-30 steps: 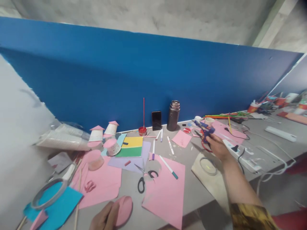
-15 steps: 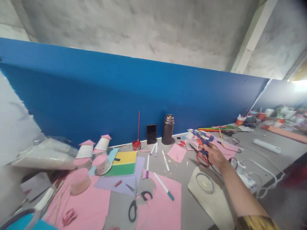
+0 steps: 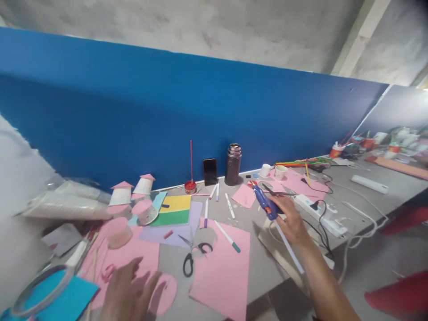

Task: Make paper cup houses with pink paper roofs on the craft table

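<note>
My right hand (image 3: 290, 219) is wrapped round a blue glue gun (image 3: 263, 200), its nozzle tilted up and to the left. A long white glue stick (image 3: 290, 247) sticks out of its rear. At the lower left, my left hand (image 3: 125, 287) hovers with fingers apart over the pink paper, beside a rounded pink paper piece (image 3: 169, 294); whether it touches that piece I cannot tell. Grey-and-black scissors (image 3: 188, 264) lie between the hands. Behind the glue gun, another pair of scissors (image 3: 279, 193) is partly hidden.
Paper cups with pink cone tops (image 3: 121, 195) stand at the left near a blue sheet (image 3: 63, 292). A dark flask (image 3: 233, 166), a phone (image 3: 210, 172) and a red pot (image 3: 190, 187) line the blue partition. Markers (image 3: 227, 236) lie mid-table; a power strip (image 3: 321, 216) and cables sit right.
The glue gun in my right hand has come nearer and down to the left, away from the red-handled scissors. My left hand has moved into view at the lower left.
</note>
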The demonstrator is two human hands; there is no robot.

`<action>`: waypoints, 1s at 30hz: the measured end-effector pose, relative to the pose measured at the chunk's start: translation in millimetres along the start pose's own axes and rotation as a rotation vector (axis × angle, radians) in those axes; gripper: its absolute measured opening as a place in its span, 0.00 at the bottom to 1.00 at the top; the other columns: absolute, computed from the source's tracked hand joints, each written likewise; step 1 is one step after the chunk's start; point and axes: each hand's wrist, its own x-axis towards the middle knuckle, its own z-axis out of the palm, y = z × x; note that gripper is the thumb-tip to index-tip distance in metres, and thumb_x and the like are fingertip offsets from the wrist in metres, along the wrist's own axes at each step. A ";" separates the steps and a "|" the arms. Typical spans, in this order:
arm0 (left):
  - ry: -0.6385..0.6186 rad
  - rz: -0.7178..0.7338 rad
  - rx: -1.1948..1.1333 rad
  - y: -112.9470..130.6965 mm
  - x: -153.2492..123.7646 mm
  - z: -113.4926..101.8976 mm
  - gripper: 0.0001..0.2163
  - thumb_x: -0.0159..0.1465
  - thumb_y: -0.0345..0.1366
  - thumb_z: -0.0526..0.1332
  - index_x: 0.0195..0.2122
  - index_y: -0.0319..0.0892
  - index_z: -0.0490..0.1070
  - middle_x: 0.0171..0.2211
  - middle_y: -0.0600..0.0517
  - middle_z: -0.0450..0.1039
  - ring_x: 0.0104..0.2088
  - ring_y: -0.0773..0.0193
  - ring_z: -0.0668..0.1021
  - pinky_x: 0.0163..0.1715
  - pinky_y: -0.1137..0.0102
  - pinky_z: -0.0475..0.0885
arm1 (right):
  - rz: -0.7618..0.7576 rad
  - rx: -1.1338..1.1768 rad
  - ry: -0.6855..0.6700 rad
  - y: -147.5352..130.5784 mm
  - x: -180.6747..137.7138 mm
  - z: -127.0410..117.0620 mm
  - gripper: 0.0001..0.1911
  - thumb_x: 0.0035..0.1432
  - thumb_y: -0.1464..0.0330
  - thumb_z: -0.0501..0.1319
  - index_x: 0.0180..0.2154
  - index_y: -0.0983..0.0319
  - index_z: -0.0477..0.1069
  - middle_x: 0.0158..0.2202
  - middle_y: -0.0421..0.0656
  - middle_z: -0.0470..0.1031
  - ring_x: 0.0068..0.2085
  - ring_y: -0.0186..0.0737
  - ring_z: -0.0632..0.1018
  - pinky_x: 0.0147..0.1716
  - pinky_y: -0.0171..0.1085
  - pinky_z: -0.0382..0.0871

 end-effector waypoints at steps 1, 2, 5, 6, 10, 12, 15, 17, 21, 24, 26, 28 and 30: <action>0.062 -0.049 0.007 11.5 9.2 -1.3 0.21 0.51 0.56 0.64 0.36 0.45 0.76 0.35 0.45 0.78 0.38 0.48 0.80 0.36 0.60 0.76 | -0.107 -0.086 0.036 -5.5 -2.9 0.2 0.20 0.62 0.72 0.61 0.55 0.55 0.76 0.45 0.47 0.80 0.47 0.50 0.79 0.52 0.52 0.73; 0.071 -0.092 -0.024 27.4 16.6 -1.4 0.20 0.52 0.55 0.63 0.37 0.45 0.76 0.34 0.46 0.78 0.36 0.50 0.79 0.35 0.61 0.75 | -0.188 -0.144 0.064 -11.5 -5.8 0.1 0.23 0.62 0.74 0.59 0.57 0.55 0.75 0.45 0.47 0.80 0.46 0.50 0.79 0.52 0.53 0.72; -0.205 -0.118 -0.279 93.5 28.1 7.4 0.14 0.59 0.51 0.59 0.28 0.46 0.74 0.31 0.50 0.78 0.31 0.58 0.78 0.33 0.67 0.73 | -0.323 -0.221 0.088 -30.2 -14.6 -0.2 0.29 0.62 0.79 0.58 0.62 0.55 0.70 0.42 0.47 0.78 0.44 0.50 0.78 0.48 0.51 0.73; -0.299 -0.086 -0.359 117.1 29.4 13.1 0.13 0.60 0.49 0.59 0.28 0.46 0.74 0.29 0.52 0.78 0.30 0.60 0.78 0.32 0.68 0.72 | -0.340 -0.231 0.086 -35.8 -17.7 0.0 0.31 0.61 0.80 0.58 0.63 0.55 0.69 0.42 0.47 0.78 0.43 0.50 0.78 0.47 0.50 0.72; -0.435 0.032 -0.539 187.0 29.9 38.9 0.09 0.60 0.40 0.59 0.26 0.44 0.73 0.27 0.54 0.75 0.27 0.64 0.74 0.31 0.70 0.68 | -0.350 -0.246 0.037 -50.7 -31.5 2.0 0.31 0.61 0.82 0.58 0.63 0.56 0.68 0.42 0.47 0.78 0.42 0.50 0.77 0.44 0.49 0.71; -0.445 0.039 -0.555 203.1 29.9 47.8 0.07 0.60 0.39 0.59 0.27 0.44 0.73 0.26 0.54 0.74 0.27 0.65 0.73 0.30 0.70 0.66 | -0.334 -0.252 0.006 -54.0 -38.2 2.5 0.31 0.61 0.82 0.58 0.62 0.57 0.68 0.42 0.47 0.77 0.42 0.50 0.76 0.43 0.49 0.71; -0.478 0.028 -0.529 212.5 30.8 55.0 0.07 0.60 0.38 0.60 0.27 0.43 0.72 0.25 0.55 0.71 0.27 0.65 0.71 0.30 0.69 0.64 | -0.314 -0.261 -0.022 -56.7 -45.4 2.0 0.30 0.60 0.82 0.58 0.61 0.57 0.69 0.42 0.47 0.77 0.42 0.50 0.76 0.43 0.48 0.70; -0.513 0.020 -0.509 214.4 31.1 58.0 0.06 0.59 0.37 0.60 0.27 0.43 0.72 0.24 0.55 0.70 0.27 0.65 0.71 0.30 0.69 0.64 | -0.312 -0.263 -0.023 -58.1 -47.4 1.9 0.29 0.60 0.82 0.58 0.61 0.56 0.70 0.42 0.46 0.77 0.43 0.49 0.76 0.44 0.48 0.69; -0.547 -0.001 -0.511 214.6 30.1 62.3 0.05 0.58 0.35 0.60 0.26 0.43 0.72 0.22 0.57 0.68 0.25 0.66 0.70 0.30 0.69 0.64 | -0.329 -0.267 -0.025 -60.8 -47.3 4.0 0.27 0.61 0.81 0.59 0.59 0.58 0.71 0.41 0.47 0.77 0.43 0.50 0.76 0.43 0.48 0.68; -0.546 -0.010 -0.525 213.0 29.7 63.9 0.06 0.58 0.36 0.59 0.26 0.43 0.71 0.21 0.57 0.67 0.25 0.66 0.69 0.28 0.70 0.63 | -0.328 -0.264 -0.029 -62.3 -47.6 6.6 0.25 0.62 0.80 0.59 0.58 0.59 0.72 0.41 0.47 0.78 0.42 0.49 0.76 0.43 0.48 0.68; -0.543 -0.011 -0.528 211.7 30.1 64.6 0.06 0.58 0.36 0.59 0.25 0.42 0.71 0.21 0.56 0.67 0.25 0.66 0.69 0.28 0.71 0.63 | -0.313 -0.265 -0.038 -62.9 -48.4 7.4 0.25 0.62 0.80 0.59 0.59 0.57 0.72 0.41 0.47 0.78 0.42 0.49 0.77 0.43 0.48 0.69; -0.542 -0.011 -0.536 210.9 30.7 65.6 0.07 0.57 0.36 0.59 0.25 0.42 0.71 0.21 0.56 0.68 0.25 0.66 0.69 0.27 0.71 0.63 | -0.302 -0.271 -0.046 -63.4 -49.2 7.3 0.26 0.63 0.80 0.58 0.59 0.55 0.72 0.41 0.46 0.78 0.42 0.48 0.77 0.43 0.48 0.69; -0.542 -0.015 -0.560 210.6 31.1 66.8 0.06 0.57 0.36 0.58 0.24 0.42 0.71 0.21 0.55 0.68 0.24 0.66 0.68 0.26 0.71 0.62 | -0.300 -0.279 -0.050 -63.8 -49.4 6.9 0.27 0.63 0.79 0.58 0.60 0.54 0.71 0.41 0.46 0.78 0.42 0.48 0.77 0.44 0.49 0.70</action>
